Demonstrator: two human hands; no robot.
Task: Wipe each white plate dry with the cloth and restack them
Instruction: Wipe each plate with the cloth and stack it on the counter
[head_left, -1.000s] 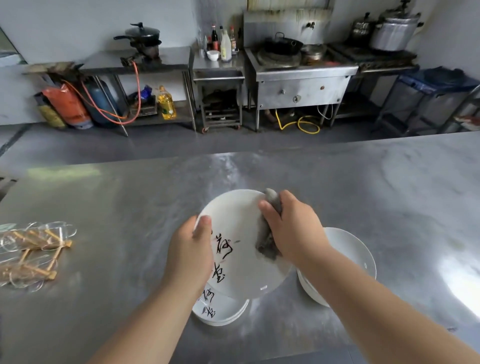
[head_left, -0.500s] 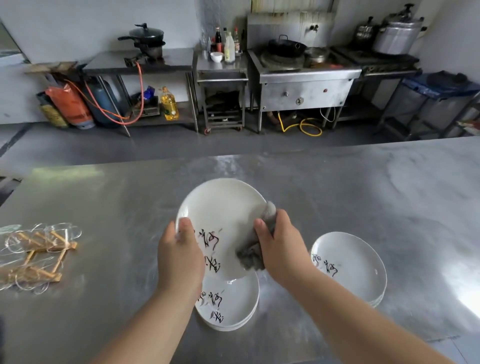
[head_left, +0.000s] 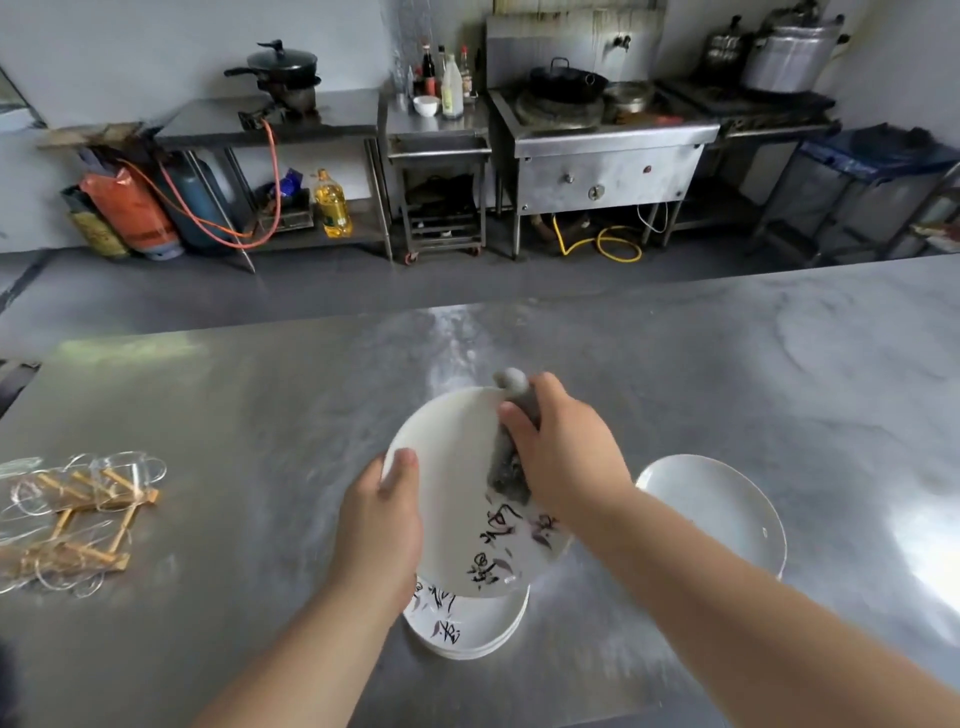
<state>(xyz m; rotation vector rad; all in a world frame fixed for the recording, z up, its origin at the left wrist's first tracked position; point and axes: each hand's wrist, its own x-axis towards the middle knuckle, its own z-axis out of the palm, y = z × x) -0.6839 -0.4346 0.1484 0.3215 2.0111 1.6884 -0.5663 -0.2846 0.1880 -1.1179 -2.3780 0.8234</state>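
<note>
Over the stack (head_left: 467, 631), cloth (head_left: 505, 470) against white plate (head_left: 451, 499)

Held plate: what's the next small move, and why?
Probably sweep the cloth down across the plate toward its painted lower edge. The right hand grips the cloth against the plate's upper right, and the left hand grips the left rim, with the plate tilted above the near stack. The lower part of the face lies outside the cloth, so wiping looks unfinished.
</note>
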